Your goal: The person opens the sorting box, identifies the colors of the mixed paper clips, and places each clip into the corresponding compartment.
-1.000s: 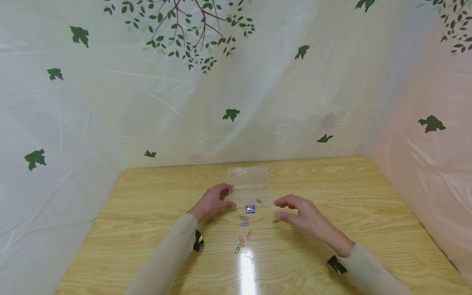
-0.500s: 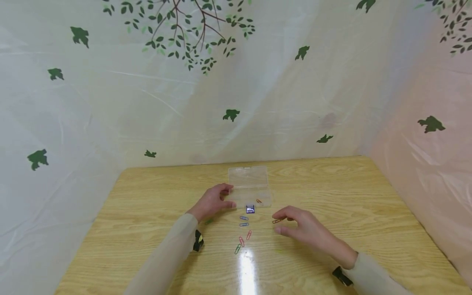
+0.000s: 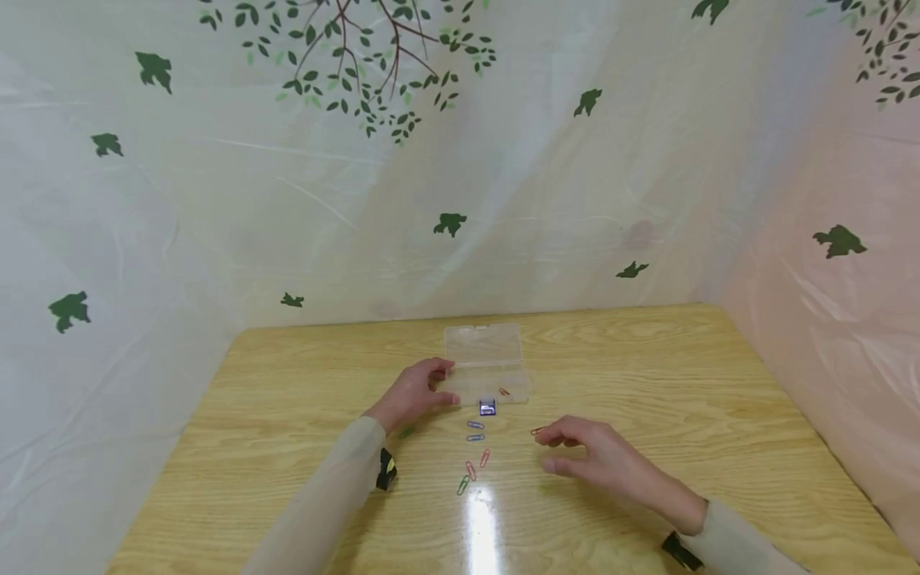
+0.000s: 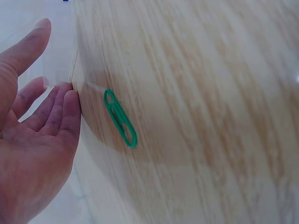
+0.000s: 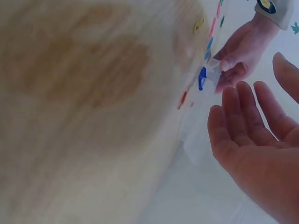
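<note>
A clear plastic box (image 3: pixel 474 383) lies with its lid (image 3: pixel 483 343) opened back. My left hand (image 3: pixel 410 394) holds its left side, thumb at the front corner and fingers farther back. One red paper clip (image 3: pixel 505 391) is inside the box, near a blue catch (image 3: pixel 487 407) on the front edge. My right hand (image 3: pixel 604 455) hovers to the right, thumb and fingers apart with nothing between them. Its index fingertip overlaps an orange-red paper clip (image 3: pixel 536 431) in the head view. A yellow paper clip (image 5: pixel 199 24) shows in the right wrist view; the right hand hides it from the head camera.
Two blue paper clips (image 3: pixel 475 431) lie before the box. Closer to me are two pinkish-red paper clips (image 3: pixel 485 458) and a green one (image 3: pixel 463 485). Another green paper clip (image 4: pixel 120 118) lies beside my left wrist. Behind the wooden table (image 3: pixel 323 359) hangs a leaf-patterned sheet (image 3: pixel 359 224).
My right hand has drawn back toward me and slightly right, away from the box, and now covers the yellow paper clip in the head view. The left hand has stayed at the box.
</note>
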`<control>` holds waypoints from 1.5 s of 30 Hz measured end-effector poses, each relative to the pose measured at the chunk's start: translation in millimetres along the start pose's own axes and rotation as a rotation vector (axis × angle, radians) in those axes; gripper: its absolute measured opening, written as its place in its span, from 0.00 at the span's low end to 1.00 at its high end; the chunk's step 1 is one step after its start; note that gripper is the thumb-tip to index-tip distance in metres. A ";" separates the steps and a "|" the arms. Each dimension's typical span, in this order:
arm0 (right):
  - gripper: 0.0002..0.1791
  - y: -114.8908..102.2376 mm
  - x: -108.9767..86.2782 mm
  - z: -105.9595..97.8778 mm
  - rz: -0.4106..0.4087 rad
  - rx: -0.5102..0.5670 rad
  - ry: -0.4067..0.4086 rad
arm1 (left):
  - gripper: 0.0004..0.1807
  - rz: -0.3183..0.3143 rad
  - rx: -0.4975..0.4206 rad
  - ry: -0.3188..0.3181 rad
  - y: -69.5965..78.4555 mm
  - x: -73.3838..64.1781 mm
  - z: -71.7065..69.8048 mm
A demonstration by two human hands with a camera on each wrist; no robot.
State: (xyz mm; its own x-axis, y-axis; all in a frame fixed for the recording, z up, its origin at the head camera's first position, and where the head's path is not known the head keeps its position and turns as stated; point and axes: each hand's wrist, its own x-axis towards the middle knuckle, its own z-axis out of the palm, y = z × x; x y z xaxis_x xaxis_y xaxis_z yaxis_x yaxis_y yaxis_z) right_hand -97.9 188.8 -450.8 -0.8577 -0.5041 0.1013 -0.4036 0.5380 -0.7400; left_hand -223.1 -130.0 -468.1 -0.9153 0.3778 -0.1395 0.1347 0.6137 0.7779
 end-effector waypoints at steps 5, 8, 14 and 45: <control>0.15 0.8 -4.3 2.5 0.076 0.066 -0.036 | 0.35 0.007 0.004 -0.002 0.6 -0.7 -0.5; 0.15 1.1 -6.8 4.5 0.104 0.095 -0.046 | 0.35 0.007 0.005 -0.002 0.7 -0.7 -0.5; 0.14 3.7 -11.7 8.5 0.096 0.115 -0.071 | 0.35 0.001 0.006 -0.003 0.2 -0.6 0.2; 0.13 17.1 -8.4 15.4 -0.037 0.020 -0.179 | 0.35 -0.001 0.004 0.002 -0.1 -2.0 2.2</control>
State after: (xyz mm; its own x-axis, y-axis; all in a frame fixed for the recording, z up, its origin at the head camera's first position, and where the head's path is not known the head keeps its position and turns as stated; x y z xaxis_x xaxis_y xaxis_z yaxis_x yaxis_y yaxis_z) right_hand -92.6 191.8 -474.6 -0.7714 -0.6363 0.0098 -0.4259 0.5047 -0.7509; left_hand -220.4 -129.3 -469.3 -0.9161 0.3759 -0.1395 0.1350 0.6168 0.7754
